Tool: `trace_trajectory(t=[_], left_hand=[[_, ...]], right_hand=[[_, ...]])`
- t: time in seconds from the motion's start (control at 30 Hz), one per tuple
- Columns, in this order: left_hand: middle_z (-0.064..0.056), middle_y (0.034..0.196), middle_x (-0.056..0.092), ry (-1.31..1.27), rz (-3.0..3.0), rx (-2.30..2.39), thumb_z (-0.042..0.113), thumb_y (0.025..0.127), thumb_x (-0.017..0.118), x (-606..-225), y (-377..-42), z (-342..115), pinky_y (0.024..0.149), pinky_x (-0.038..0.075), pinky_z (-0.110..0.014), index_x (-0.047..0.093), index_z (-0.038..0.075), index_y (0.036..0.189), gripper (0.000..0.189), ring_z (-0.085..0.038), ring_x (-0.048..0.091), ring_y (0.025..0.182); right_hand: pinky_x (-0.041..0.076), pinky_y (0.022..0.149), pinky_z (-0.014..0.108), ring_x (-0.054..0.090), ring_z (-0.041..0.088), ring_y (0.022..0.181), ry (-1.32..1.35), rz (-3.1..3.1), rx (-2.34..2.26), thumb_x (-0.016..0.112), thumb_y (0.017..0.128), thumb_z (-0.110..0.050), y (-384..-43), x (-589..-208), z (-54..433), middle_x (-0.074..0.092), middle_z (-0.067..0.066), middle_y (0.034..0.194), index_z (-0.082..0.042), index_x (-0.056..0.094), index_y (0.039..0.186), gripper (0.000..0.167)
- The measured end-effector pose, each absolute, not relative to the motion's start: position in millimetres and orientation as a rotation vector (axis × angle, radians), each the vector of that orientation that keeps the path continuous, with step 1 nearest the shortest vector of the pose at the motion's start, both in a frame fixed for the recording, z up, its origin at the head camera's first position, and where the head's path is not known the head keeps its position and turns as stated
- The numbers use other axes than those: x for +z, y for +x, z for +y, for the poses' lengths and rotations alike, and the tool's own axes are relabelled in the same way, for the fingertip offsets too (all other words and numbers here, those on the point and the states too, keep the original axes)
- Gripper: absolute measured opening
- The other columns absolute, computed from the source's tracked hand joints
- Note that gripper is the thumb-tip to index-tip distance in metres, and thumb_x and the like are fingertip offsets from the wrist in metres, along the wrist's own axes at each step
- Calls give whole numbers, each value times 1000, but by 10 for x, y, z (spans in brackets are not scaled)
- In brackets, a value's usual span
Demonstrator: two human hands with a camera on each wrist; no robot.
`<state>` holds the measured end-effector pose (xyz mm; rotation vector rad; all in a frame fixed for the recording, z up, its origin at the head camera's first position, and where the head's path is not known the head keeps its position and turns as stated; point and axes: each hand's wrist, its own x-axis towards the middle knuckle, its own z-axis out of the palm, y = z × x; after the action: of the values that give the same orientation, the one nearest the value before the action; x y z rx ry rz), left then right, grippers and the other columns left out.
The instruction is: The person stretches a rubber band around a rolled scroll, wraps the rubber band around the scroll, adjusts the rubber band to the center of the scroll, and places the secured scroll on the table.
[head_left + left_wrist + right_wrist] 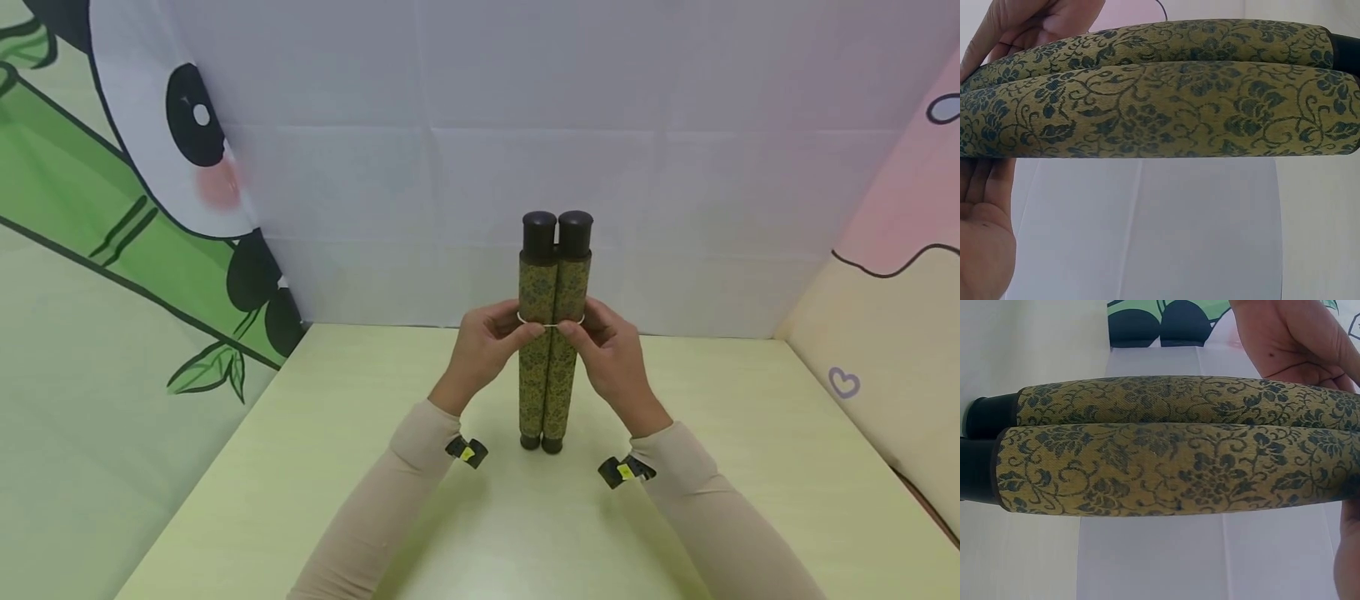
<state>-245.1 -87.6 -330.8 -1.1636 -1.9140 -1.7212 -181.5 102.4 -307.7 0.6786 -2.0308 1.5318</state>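
Note:
Two rolled scrolls [537, 367] stand upright side by side on the table, covered in olive-gold cloth with a dark blue-green floral pattern and fitted with black end knobs [575, 233]. A thin white rubber band [551, 325] runs around both, a little above their middle. On the left side, my left hand [491, 337] pinches the band, thumb in front and fingers behind. From the right, my right hand [611, 346] does the same, the two thumbs nearly meeting. Both wrist views show the paired scrolls [1147, 112] close up, with the fingers partly hidden behind the cloth.
The pale yellow table [300, 467] extends around the scrolls. Behind it hangs a whitish cloth backdrop [360, 192]. A panda and bamboo drawing [112, 183] covers the left wall, and a pink and cream panel [892, 300] stands at right.

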Motion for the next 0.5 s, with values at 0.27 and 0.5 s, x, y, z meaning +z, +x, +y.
trace_trajectory(t=[0.27,0.5], left_hand=[[-10,81,72,-1139,-1899,-1740,40,96,70,-3345,-2436,-853,58,46,-29,70,0,125,50,-17,56,59],[-14,95,75,-1112,-1909,-1745,51,94,68,-3389,-2461,-840,65,54,-29,68,0,129,62,-15,67,72]], right_hand=[[45,64,23,55,16,70,672,-2029,1533,61,102,-4,-1819,-3105,1016,67,20,94,8,56,139,39],[43,61,25,51,22,65,634,-2027,1523,61,101,-2,-2057,-3366,1072,61,14,81,4,56,140,40]])
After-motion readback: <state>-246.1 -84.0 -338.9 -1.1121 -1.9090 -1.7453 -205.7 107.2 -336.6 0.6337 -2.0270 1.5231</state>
